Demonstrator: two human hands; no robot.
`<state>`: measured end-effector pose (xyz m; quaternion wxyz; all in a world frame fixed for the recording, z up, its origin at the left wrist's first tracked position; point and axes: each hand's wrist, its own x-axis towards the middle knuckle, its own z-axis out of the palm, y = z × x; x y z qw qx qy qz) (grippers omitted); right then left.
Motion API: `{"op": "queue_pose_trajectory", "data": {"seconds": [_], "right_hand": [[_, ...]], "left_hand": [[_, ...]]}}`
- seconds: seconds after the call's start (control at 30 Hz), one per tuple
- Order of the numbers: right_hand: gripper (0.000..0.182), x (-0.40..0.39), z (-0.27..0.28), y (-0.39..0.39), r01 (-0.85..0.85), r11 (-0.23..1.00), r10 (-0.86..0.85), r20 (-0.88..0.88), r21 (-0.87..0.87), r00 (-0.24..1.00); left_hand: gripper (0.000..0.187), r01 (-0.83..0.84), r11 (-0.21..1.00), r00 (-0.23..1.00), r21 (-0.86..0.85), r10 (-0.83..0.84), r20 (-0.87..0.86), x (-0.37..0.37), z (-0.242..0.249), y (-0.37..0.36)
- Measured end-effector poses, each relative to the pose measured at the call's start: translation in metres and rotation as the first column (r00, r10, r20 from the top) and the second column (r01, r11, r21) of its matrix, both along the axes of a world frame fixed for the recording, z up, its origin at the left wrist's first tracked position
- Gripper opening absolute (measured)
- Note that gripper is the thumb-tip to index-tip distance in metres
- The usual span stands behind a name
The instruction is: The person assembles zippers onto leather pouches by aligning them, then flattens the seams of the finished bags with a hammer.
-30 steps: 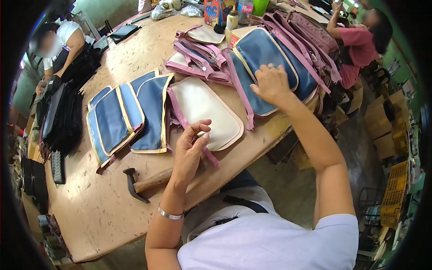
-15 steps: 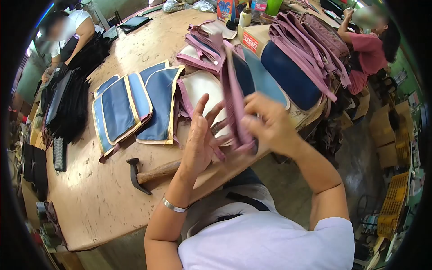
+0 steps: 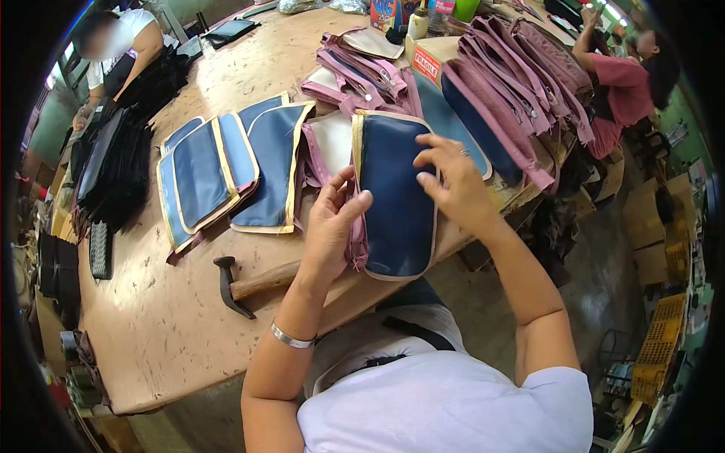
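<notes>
A dark blue bag panel (image 3: 396, 200) with pale trim faces me near the table's front edge, a pink zipper strip (image 3: 357, 243) along its left side. My left hand (image 3: 332, 226) grips that left side, thumb at the edge. Over the right edge is my right hand (image 3: 457, 185), its fingers apart and curved, tips overlapping the blue surface. A hammer (image 3: 257, 285) with a wooden handle lies beside my left forearm. To the left, several blue panels with cream edging (image 3: 200, 181) overlap in a pile. Pink-trimmed pieces (image 3: 355, 72) are stacked behind the panel.
Larger pink and blue pieces (image 3: 513, 90) are heaped at right by a box with a FRAGILE label (image 3: 427, 64). A glue bottle (image 3: 418, 23) stands behind. Black pieces (image 3: 113, 170) pile at left, near a person (image 3: 140, 38). Another person (image 3: 623, 83) is at far right.
The panel has turned from edge-on to show its broad blue face. My left hand has closed in on its left side, and my right hand's fingers have spread over the right edge.
</notes>
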<state>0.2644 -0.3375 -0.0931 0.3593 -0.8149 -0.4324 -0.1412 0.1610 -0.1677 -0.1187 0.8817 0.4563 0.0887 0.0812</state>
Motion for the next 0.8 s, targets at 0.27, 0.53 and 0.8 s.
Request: {"op": "queue_pose_trajectory", "data": {"seconds": [0.27,0.53,0.8], "right_hand": [[0.024,0.063,0.003,-0.016,0.064,0.881,0.353,-0.742,0.469,0.570],[0.043,0.072,0.028,-0.040,0.654,0.741,-0.312,0.783,-0.154,0.538],[0.054,0.088,0.038,-0.067,0.670,0.547,-0.437,0.512,-0.501,0.740]], "left_hand": [[0.052,0.129,0.979,0.990,0.159,-0.136,0.036,-0.016,0.015,0.022],[0.049,0.151,0.985,0.988,0.082,-0.151,-0.015,-0.036,0.023,0.053],[0.051,0.119,0.958,0.990,0.262,-0.094,-0.108,-0.032,0.012,0.048]]}}
